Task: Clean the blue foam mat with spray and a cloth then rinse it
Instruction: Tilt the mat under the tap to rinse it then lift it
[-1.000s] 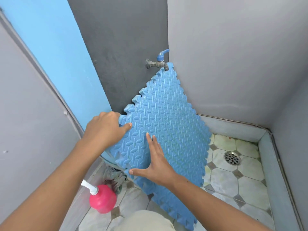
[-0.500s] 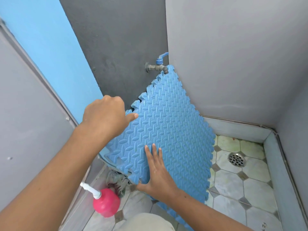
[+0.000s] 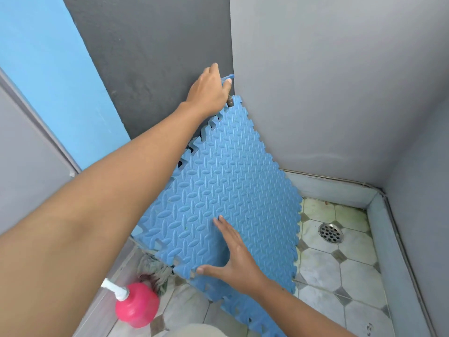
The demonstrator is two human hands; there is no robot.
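The blue foam mat [image 3: 226, 190] stands tilted on the tiled floor [image 3: 359, 271], leaning into the wall corner. The right hand [image 3: 233, 259] presses flat on it, fingers straight; the left hand [image 3: 209, 91] curls round the blue tap handle [image 3: 229, 77] above. A pink spray bottle [image 3: 136, 305] and cloth [image 3: 155, 268] lie lower left.

Left arm outstretched upward, left hand [image 3: 208, 91] gripping tap handle [image 3: 230, 76], right hand [image 3: 234, 257] flat, thumb spread.

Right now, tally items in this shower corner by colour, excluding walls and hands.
Blue: 2, foam mat, tap handle
Pink: 1, bottle
Greyish: 1, cloth
Silver: 1, floor drain
Total: 5
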